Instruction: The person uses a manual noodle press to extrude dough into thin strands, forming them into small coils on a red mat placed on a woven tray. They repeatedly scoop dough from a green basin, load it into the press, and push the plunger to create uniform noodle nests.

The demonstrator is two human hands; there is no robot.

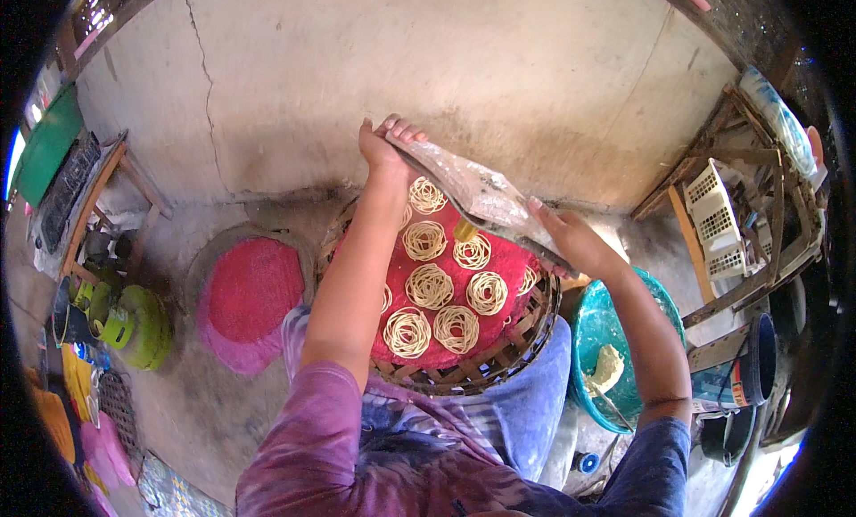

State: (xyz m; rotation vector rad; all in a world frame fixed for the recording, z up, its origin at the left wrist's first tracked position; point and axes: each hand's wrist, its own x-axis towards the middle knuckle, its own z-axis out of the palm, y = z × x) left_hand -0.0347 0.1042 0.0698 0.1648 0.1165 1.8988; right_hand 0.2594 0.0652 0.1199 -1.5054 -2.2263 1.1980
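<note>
My left hand (392, 144) is closed round the upper end of a long whitish plastic piping bag (486, 192). My right hand (575, 241) grips its lower right end, fingers curled underneath. A yellow nozzle (465, 230) points down from the bag's underside. Below it, a round woven basket tray (532, 339) rests on my lap, lined with red cloth (406, 281). Several pale coiled nests of thin dough strands lie on the cloth, one coiled nest (430, 286) near the middle and another coil (472, 250) close beneath the nozzle. The bag hides part of the tray's far side.
Right of the tray stands a teal basin (584, 339) with a lump of pale dough (606, 369). A pink-and-red cloth-covered round (254, 303) lies on the floor to the left, near a green gas cylinder (138, 325). A wooden rack with a white plastic basket (713, 223) is at right.
</note>
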